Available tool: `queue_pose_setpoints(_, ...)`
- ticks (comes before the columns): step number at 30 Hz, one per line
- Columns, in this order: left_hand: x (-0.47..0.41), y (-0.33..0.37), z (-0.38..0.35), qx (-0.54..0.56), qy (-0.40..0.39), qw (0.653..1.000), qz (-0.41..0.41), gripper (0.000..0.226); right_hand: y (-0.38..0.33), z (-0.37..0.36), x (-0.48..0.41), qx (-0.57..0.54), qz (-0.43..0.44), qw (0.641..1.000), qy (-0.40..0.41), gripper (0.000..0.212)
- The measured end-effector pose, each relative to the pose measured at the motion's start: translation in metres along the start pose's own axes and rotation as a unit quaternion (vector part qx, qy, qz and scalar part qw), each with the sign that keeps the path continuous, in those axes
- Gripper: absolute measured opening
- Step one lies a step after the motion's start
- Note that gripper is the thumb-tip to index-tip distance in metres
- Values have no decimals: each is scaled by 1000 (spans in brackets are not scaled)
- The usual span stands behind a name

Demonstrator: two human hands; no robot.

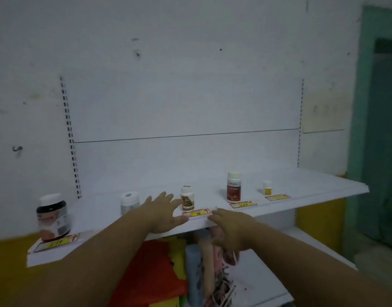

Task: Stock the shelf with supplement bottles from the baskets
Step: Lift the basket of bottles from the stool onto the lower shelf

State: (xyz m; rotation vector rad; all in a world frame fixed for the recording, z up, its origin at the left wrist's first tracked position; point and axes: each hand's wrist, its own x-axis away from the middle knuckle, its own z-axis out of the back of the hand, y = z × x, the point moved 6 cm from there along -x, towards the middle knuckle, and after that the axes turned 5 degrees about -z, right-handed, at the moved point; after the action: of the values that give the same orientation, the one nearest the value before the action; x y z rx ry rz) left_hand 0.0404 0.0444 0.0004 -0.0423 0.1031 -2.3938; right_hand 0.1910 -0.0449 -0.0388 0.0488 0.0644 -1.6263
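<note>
left hand [161,209] splayed, empty, just beside brown-label bottle [187,198] (upright, near the front of the shelf [312,187]) | right hand [231,229] loose, empty, at the shelf's front edge | risk: a stray finger clips that light bottle and over it goes

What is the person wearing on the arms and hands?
Nothing visible. The left hand and right hand are bare: no gloves, rings or watch. Both forearms are bare to the frame edge, no sleeve showing. The picture is dim, so small marks could be missed.
</note>
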Motion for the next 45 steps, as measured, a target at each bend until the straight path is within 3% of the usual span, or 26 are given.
queue_pose_setpoints(4,-25,40,-3,-16,-19,999,-49,71,36,-5,25,8,-42,999,0,73)
queue_pose_setpoints(10,-68,137,5,0,22,994,-110,66,127,-9,81,24,-98,995,5,73)
queue_pose_setpoints(25,-159,465,-24,4,-2,955,-296,69,389,-63,294,32,-281,958,-47,74)
queue_pose_setpoints(37,-280,625,-108,19,-87,894,-438,70,525,-135,364,-11,-433,897,-90,68)
queue_pose_setpoints(45,-388,688,-216,144,-221,846,-463,56,602,-221,349,-91,-522,837,-140,64)
